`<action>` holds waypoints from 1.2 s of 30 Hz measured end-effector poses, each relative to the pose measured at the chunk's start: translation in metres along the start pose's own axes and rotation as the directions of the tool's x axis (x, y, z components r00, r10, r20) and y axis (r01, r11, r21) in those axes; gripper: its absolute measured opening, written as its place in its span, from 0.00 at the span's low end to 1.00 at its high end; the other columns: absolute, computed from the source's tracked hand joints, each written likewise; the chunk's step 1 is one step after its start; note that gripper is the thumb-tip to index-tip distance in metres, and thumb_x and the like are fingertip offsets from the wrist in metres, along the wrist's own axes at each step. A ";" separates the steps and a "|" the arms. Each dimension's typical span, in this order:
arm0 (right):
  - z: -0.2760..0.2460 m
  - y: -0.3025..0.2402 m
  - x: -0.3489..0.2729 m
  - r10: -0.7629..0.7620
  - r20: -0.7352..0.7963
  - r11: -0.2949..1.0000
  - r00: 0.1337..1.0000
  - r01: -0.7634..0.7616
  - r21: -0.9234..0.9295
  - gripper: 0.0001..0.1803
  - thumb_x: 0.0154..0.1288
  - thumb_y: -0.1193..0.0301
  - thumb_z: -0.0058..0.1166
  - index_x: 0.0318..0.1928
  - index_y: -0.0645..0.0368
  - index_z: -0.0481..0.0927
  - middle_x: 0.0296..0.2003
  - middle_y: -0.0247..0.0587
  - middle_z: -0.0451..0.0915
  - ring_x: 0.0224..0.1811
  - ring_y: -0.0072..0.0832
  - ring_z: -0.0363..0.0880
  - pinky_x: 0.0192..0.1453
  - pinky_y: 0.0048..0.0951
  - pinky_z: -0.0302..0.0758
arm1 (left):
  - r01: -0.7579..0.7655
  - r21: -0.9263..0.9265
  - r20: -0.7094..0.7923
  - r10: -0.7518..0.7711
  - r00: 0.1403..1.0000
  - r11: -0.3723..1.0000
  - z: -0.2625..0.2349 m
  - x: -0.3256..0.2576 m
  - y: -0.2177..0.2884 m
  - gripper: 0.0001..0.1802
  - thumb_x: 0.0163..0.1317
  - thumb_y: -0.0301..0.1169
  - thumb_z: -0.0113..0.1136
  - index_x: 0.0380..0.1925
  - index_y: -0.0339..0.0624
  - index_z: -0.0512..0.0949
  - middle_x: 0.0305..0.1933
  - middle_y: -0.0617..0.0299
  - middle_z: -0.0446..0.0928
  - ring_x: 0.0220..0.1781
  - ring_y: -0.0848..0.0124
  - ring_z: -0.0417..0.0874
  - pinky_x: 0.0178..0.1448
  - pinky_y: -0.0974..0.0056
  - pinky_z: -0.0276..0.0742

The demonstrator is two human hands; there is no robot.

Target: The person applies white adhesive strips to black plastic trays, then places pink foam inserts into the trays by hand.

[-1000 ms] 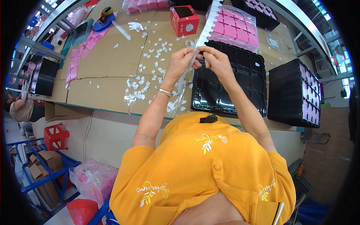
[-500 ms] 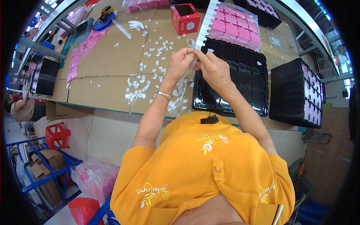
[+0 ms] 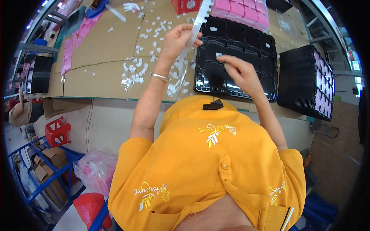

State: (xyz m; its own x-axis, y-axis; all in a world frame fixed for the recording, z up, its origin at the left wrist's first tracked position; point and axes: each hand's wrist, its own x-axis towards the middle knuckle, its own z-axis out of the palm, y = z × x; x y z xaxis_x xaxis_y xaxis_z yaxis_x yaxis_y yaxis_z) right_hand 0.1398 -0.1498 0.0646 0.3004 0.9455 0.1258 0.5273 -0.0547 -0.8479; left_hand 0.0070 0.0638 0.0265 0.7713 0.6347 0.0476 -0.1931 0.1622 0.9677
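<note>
My left hand [image 3: 176,43] is closed around a long white strip [image 3: 198,27] with a notched edge; its lower end curls down beside the wrist. To the right, my right hand [image 3: 242,74] is over the black plastic tray [image 3: 235,75], index finger stretched out and thumb apart from it. The index fingertip touches a small white piece [image 3: 219,55] at the tray's left part; whether that piece is stuck down is not visible. Two other white pieces lie on the tray, one near its far left corner [image 3: 214,29] and one toward its right side [image 3: 267,45].
Small white scraps [image 3: 135,71] are scattered over the cardboard-covered table [image 3: 100,57]. Beyond the tray lie wrapped pink foam blocks [image 3: 241,11] and a red box [image 3: 185,5]. A tall stack of black trays [image 3: 298,79] stands at right. Pink strips [image 3: 67,56] lie at left.
My hands have come apart: the right moved right and nearer, over the tray, where a third white piece now shows. The left keeps the strip. The whole view has shifted.
</note>
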 end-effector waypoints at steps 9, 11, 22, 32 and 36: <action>0.048 0.053 -0.028 -0.043 0.188 0.818 0.981 0.143 -0.558 0.17 0.61 0.76 0.50 0.51 0.52 0.82 0.29 0.42 0.79 0.30 0.39 0.81 0.34 0.39 0.78 | -0.015 0.089 -0.050 0.019 0.999 0.996 0.013 0.009 -0.011 0.17 0.69 0.33 0.57 0.52 0.32 0.76 0.38 0.52 0.85 0.33 0.69 0.87 0.38 0.68 0.85; 0.049 0.052 -0.029 -0.059 0.249 0.749 0.967 0.207 -0.629 0.20 0.61 0.75 0.51 0.54 0.54 0.79 0.29 0.44 0.79 0.30 0.38 0.82 0.35 0.37 0.77 | -0.009 0.058 -0.054 0.012 0.998 0.998 0.014 0.010 -0.013 0.18 0.68 0.33 0.59 0.52 0.32 0.76 0.36 0.52 0.85 0.33 0.69 0.87 0.37 0.69 0.85; 0.028 0.028 0.000 -0.174 0.060 0.863 0.983 0.182 -0.472 0.16 0.62 0.72 0.54 0.52 0.56 0.77 0.33 0.48 0.81 0.38 0.44 0.82 0.37 0.42 0.77 | 0.077 0.032 -0.025 -0.076 0.997 0.997 0.011 0.021 -0.021 0.17 0.69 0.30 0.52 0.53 0.31 0.74 0.36 0.52 0.84 0.30 0.70 0.86 0.34 0.68 0.83; 0.007 0.029 0.130 0.439 -0.072 0.801 0.896 -0.354 0.483 0.15 0.65 0.59 0.60 0.42 0.58 0.79 0.24 0.22 0.70 0.21 0.10 0.61 0.23 0.15 0.55 | 0.150 -0.021 0.003 -0.150 0.989 0.988 0.015 0.017 -0.022 0.14 0.69 0.29 0.52 0.51 0.32 0.75 0.36 0.54 0.83 0.31 0.70 0.85 0.37 0.68 0.83; 0.004 0.023 0.140 0.391 -0.056 0.853 0.919 -0.339 0.396 0.14 0.62 0.61 0.64 0.37 0.58 0.80 0.21 0.22 0.69 0.20 0.10 0.61 0.22 0.16 0.53 | 0.112 -0.034 0.009 -0.112 0.994 0.993 0.014 0.022 -0.021 0.15 0.69 0.30 0.53 0.50 0.32 0.75 0.34 0.55 0.83 0.29 0.70 0.85 0.34 0.69 0.82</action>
State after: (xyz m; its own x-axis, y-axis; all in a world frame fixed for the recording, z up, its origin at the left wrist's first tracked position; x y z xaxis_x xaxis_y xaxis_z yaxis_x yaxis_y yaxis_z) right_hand 0.1907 -0.0179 0.0612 0.5269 0.8291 -0.1870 0.0333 -0.2400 -0.9702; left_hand 0.0369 0.0639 0.0112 0.7937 0.6055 -0.0585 -0.1259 0.2577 0.9580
